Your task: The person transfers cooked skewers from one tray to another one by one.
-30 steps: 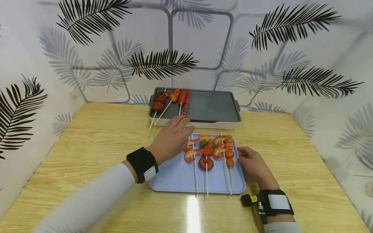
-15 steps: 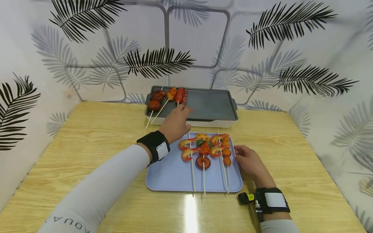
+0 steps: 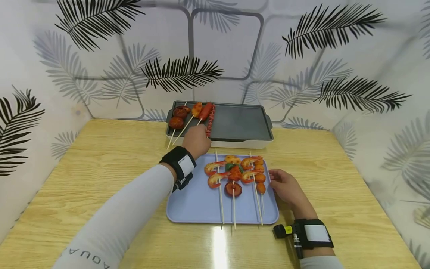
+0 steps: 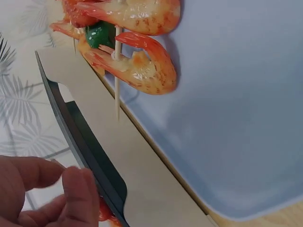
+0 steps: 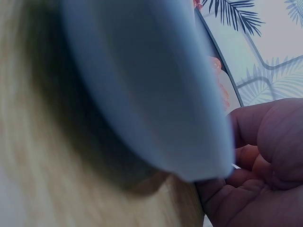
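I have the left hand (image 3: 197,142) over the near edge of the grill pan, its thumb and fingers curled closely together. I read that as a pinch on the stick of the sausage skewer (image 3: 206,111), though the hand covers most of the stick, and the left wrist view shows only bent fingers by the pan's edge, not the contact itself. The right hand (image 3: 285,187) is bent round the right rim of the tray (image 3: 191,205), thumb above and fingers below, holding just that edge.

What has changed is on the left: half a second ago the hand was reaching over the pan's front with its fingers looser and the sausage nearly straight. Now the hand sits lower and the sausage leans, its stick end swung to the left. To me that means the skewer is being handled rather than merely approached. The sausage is inside the grill pan (image 3: 242,121). The right hand looks unmoved, so I judge the tray steady.

Beside the sausage lie a thin pink-red skewer (image 3: 211,117) on the right, and on the left a yellow-orange skewer (image 3: 196,109) and a brown-red skewer (image 3: 176,122), their sticks crossing the front rim. On the tray I see two shrimp skewers (image 3: 215,180), a mixed skewer (image 3: 233,189) between them and an orange-ball skewer (image 3: 260,188) near the right rim. Beneath everything is the wooden table (image 3: 84,164).
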`<state>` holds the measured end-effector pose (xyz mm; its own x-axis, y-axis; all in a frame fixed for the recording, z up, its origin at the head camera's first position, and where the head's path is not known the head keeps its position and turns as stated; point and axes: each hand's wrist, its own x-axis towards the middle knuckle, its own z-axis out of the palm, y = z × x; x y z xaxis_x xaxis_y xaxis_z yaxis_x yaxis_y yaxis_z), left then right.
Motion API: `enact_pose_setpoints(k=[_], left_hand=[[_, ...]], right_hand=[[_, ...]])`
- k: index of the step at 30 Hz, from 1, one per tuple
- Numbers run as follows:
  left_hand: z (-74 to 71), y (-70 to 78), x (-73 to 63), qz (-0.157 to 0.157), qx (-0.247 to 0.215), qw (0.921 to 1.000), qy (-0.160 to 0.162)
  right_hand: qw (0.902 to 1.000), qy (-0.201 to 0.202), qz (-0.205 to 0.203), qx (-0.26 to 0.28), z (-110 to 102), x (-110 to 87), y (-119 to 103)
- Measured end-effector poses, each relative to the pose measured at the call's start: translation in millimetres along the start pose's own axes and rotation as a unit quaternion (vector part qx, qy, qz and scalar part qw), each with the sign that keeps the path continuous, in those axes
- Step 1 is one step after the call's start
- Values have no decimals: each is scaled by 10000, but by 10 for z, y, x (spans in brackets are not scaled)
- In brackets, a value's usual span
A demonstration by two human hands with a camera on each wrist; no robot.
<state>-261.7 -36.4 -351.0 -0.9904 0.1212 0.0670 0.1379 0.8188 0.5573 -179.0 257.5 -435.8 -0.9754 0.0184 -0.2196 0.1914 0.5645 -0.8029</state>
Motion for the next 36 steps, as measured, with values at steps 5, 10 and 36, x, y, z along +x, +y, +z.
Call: enact_pose_setpoints(k=[5,10,36], left_hand=[[-21,-10,12,108,259,9996,-13],[-49,-11,31,68,368,9992,-145],[148,-122,-52,-374,-504,9980,-32]], right_hand=[[10000,40,-41,-40,4,2,21],[9999,70,-78,-5,9,6,29],[9999,106,-36,-86,14,11,22]])
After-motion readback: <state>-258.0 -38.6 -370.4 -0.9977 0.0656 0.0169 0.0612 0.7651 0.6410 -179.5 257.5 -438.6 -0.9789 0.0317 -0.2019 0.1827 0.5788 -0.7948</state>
